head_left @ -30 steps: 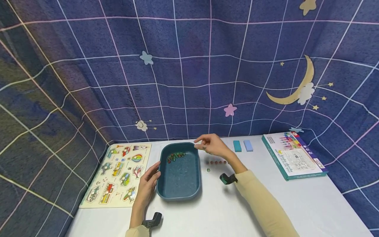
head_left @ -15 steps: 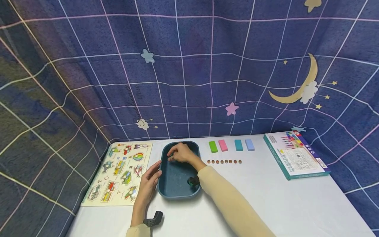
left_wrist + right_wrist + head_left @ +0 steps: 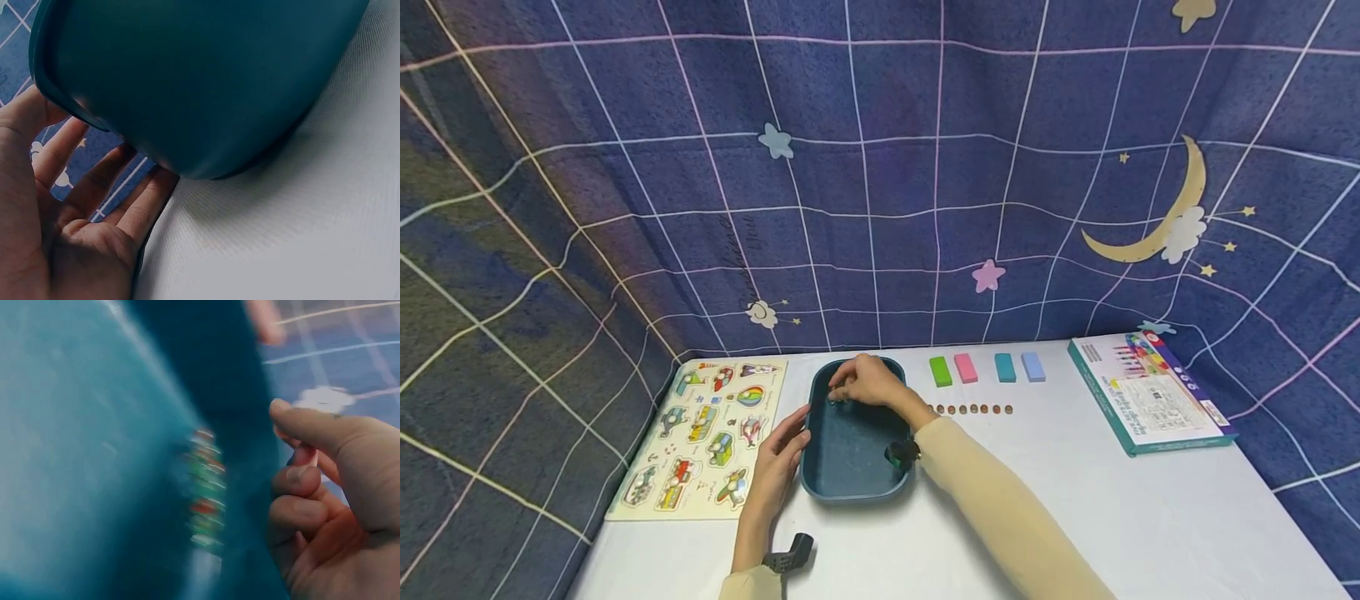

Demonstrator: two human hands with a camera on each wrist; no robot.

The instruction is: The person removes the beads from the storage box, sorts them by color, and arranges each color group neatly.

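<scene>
A dark teal plastic tub (image 3: 857, 467) stands on the white table. My left hand (image 3: 778, 462) rests against its left side in the head view; in the left wrist view, nearly straight fingers (image 3: 144, 206) touch the outer wall. My right hand (image 3: 868, 383) reaches into the far end of the tub, fingers curled with the thumb beside them. Several small shiny red and green marbles (image 3: 206, 487) lie along the tub's wall in the blurred right wrist view, and the hand covers most of them in the head view. I cannot tell whether its fingertips pinch one.
A row of small reddish marbles (image 3: 973, 409) lies right of the tub. Behind the row lie green (image 3: 940, 372), pink (image 3: 966, 367), teal (image 3: 1005, 367) and light blue (image 3: 1033, 367) blocks. A picture puzzle board (image 3: 700, 442) is at left, a flat box (image 3: 1150, 396) at right.
My right hand has moved left from the tub's right rim into the tub, uncovering the green and pink blocks. A single green marble near the row no longer shows on the table.
</scene>
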